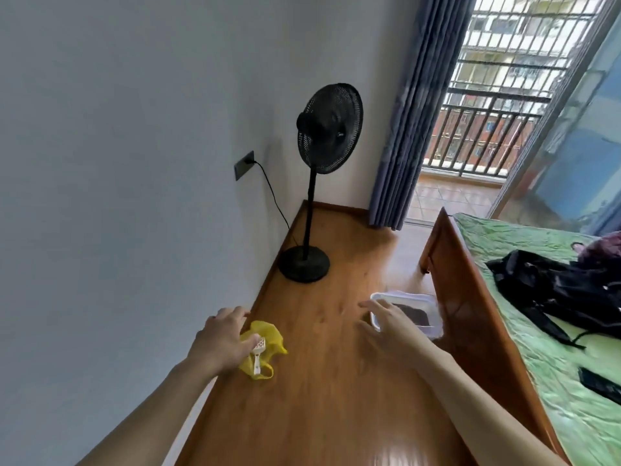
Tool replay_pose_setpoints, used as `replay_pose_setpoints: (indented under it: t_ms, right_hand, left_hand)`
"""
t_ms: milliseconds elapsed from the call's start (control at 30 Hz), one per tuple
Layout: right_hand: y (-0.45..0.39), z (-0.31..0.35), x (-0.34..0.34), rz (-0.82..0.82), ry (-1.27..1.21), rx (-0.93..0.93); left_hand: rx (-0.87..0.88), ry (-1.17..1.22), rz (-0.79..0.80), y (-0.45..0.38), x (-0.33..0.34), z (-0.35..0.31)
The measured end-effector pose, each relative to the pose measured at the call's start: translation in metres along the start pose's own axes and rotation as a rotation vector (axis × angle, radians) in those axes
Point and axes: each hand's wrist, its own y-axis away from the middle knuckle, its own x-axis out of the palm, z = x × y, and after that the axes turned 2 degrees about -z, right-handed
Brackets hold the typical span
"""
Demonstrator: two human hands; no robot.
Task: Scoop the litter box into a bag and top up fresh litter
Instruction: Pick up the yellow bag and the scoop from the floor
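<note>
A yellow plastic bag (268,338) lies crumpled on the wooden floor near the wall. A small white slotted scoop (258,356) rests on top of it. My left hand (223,338) hovers over the bag's left side with fingers spread, holding nothing. A clear plastic litter box (421,306) with dark litter inside sits on the floor against the bed's footboard. My right hand (391,322) reaches out above its near left corner, fingers apart and empty, hiding part of the rim.
A black standing fan (322,169) stands by the wall, its cord plugged into a socket (244,164). The wooden bed frame (470,297) runs along the right, with a black backpack (564,290) on green bedding. Blue curtains and an open balcony door lie beyond.
</note>
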Motion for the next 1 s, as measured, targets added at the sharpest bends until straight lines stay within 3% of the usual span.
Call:
replay_pose_setpoints:
  t_ms: [400,1000]
  right_hand:
    - [-0.187,-0.065,0.011,0.185,-0.097,0.011]
    - [-0.418,-0.054,0.035,0.35,0.045,-0.057]
  left_hand:
    - [-0.224,0.044,0.062,-0.136,0.031,-0.033]
    - [-0.429,0.28,0.143,-0.368,0.088,0.009]
